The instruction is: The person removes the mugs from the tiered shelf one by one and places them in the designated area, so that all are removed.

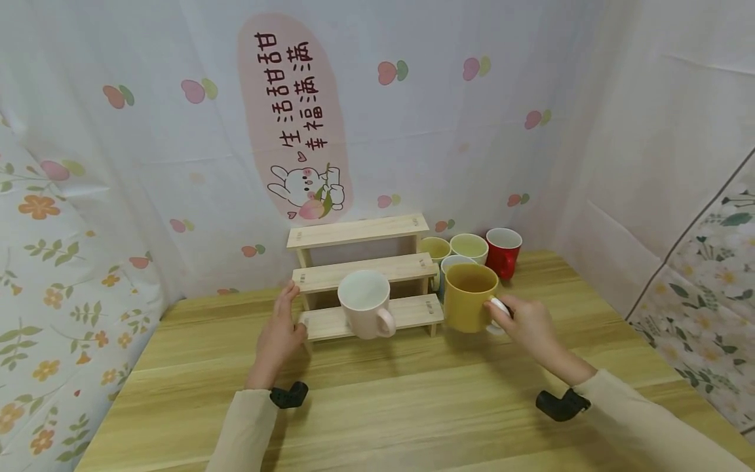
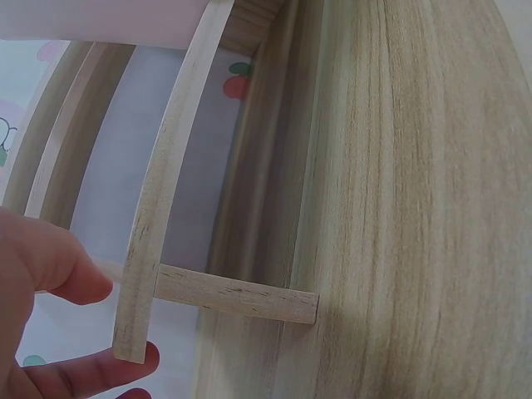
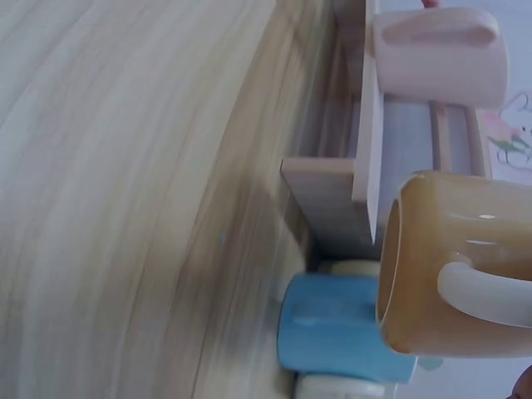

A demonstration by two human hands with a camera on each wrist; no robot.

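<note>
My right hand (image 1: 533, 328) grips a yellow mug (image 1: 466, 308) by its white handle. The mug is upright and raised above the table, just right of a three-step wooden rack (image 1: 413, 313). At the rack's left end, my left hand (image 1: 280, 341) holds on. Its thumb (image 2: 79, 274) and fingers lie on opposite sides of the lowest shelf's end in the left wrist view. A pale pink mug (image 1: 362, 308) stands on the lowest shelf, its handle turned to the front right. Most of my right hand falls outside the right wrist view.
Several mugs cluster right of the rack: a red one (image 1: 501, 252), a pale green one (image 1: 470, 246), a yellowish one (image 1: 435, 247) and a blue one (image 3: 332, 324), partly hidden behind the yellow mug. A printed curtain (image 1: 436, 131) hangs behind the wooden table (image 1: 383, 406).
</note>
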